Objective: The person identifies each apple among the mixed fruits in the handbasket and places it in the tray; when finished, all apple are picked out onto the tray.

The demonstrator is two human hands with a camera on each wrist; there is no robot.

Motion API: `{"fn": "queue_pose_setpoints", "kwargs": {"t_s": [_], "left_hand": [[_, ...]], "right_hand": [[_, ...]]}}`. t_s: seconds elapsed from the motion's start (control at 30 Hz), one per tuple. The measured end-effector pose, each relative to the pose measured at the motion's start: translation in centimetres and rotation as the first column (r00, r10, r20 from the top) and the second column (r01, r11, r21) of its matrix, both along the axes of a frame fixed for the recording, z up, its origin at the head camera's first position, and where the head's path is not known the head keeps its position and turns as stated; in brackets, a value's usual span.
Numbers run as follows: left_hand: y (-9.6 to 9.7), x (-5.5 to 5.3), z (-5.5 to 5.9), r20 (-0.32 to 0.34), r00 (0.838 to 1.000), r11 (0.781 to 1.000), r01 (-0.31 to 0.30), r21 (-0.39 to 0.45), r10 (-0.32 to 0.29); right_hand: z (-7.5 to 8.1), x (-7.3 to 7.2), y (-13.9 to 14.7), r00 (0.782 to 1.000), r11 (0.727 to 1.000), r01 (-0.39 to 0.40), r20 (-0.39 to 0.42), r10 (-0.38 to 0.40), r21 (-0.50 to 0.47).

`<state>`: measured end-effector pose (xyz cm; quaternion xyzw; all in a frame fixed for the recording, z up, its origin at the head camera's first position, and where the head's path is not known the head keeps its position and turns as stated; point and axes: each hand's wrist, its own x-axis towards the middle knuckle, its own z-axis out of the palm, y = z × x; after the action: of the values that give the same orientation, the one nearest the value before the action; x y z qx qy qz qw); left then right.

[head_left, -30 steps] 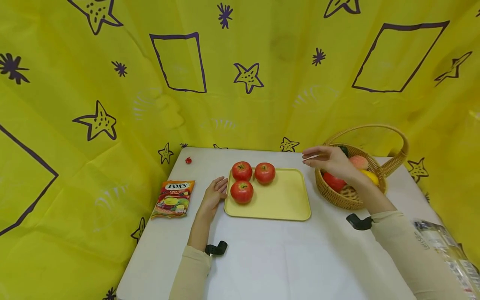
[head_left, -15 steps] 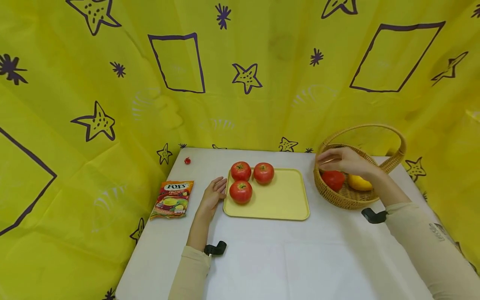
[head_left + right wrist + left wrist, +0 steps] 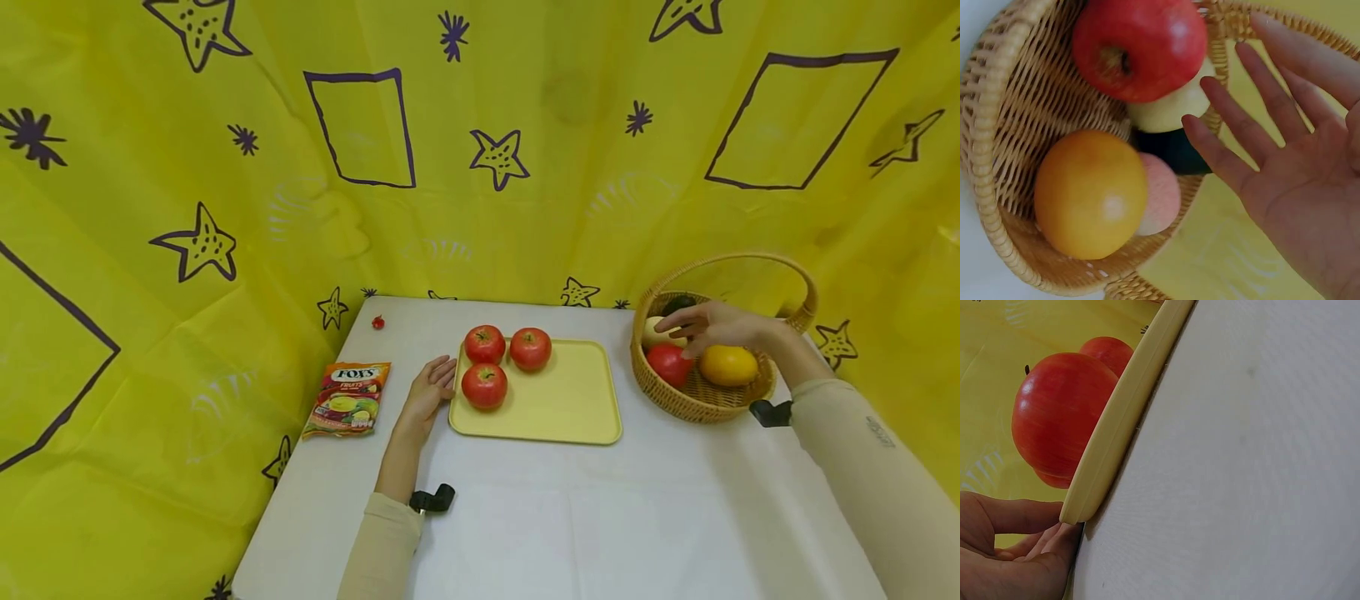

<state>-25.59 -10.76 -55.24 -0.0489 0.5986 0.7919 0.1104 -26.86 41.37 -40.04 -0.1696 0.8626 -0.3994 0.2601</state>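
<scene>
In the head view my left hand (image 3: 429,387) lies beside the left edge of the pale yellow tray (image 3: 562,408), fingers extended. Up close in the left wrist view, its fingertips touch the tray's rim (image 3: 1107,450). Three red apples (image 3: 484,386) stand at the tray's left end. My right hand (image 3: 723,327) is over the wicker basket (image 3: 663,400), holding nothing. Its fingers spread apart in the right wrist view. Inside the basket are a red apple (image 3: 1141,50), an orange-yellow fruit (image 3: 1091,194), a cream-coloured fruit (image 3: 1172,109), a pink fruit (image 3: 1160,194) and something dark green (image 3: 1172,150).
A bag of Fox's fruit candy (image 3: 347,398) lies on the white table (image 3: 555,517) left of my left hand. Farther back is a tiny red object (image 3: 378,322). The basket's tall handle (image 3: 806,292) arches above its rim. A yellow patterned curtain (image 3: 450,225) hangs behind the table.
My right hand has moved right, from the basket's left rim to above its contents, uncovering the red apple, the orange-yellow fruit and the cream-coloured one. The left hand and tray have stayed put.
</scene>
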Motion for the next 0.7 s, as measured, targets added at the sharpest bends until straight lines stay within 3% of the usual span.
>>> {"fn": "queue_pose_setpoints", "kwargs": {"t_s": [0.27,0.43,0.53,0.7], "left_hand": [[-0.2,0.0,0.0,-0.005,1.0,1.0,0.005,-0.001,-0.005],[0.0,0.0,0.0,-0.003,1.0,1.0,0.006,0.001,-0.006],[0.1,0.0,0.0,0.002,1.0,1.0,0.005,-0.001,-0.005],[0.0,-0.1,-0.1,0.004,1.0,1.0,0.003,-0.004,-0.002]], "right_hand": [[-1.8,-1.7,1.0,0.988,0.992,-0.102,0.109,0.11,-0.077],[-2.5,-2.7,1.5,0.952,0.976,-0.167,0.234,0.197,-0.142],[-2.8,-2.8,1.6,0.936,0.963,-0.203,0.254,0.243,-0.177],[-3.0,-2.8,1.2,0.945,0.976,-0.183,0.253,0.207,-0.114]]}}
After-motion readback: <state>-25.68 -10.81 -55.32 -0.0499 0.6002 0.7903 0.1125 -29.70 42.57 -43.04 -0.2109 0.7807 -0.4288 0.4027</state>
